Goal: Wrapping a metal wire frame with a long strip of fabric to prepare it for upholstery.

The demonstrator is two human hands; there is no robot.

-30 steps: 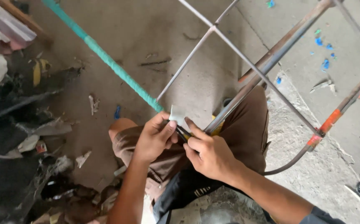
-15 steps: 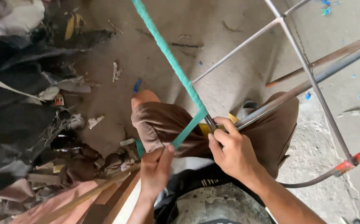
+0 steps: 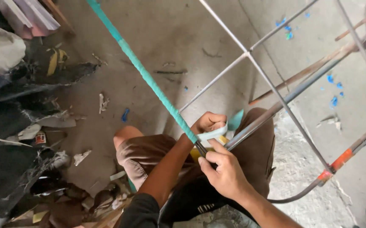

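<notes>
A dusty concrete floor (image 3: 166, 46), littered with scraps and dark debris to the left, lies under a frame of thin metal rods (image 3: 250, 55). One rod, wrapped in teal tape (image 3: 149, 80), runs its long axis from the upper left down to the person's lap, where the wrapping ends. At that end the left hand (image 3: 208, 122) is closed, pulling a loose strip of tape (image 3: 216, 131) across the rod, while the right hand (image 3: 225, 173), just below it, pinches the bare rod tip between thumb and fingers. Both hands touch the rod; the right sits nearer the unwrapped end.
</notes>
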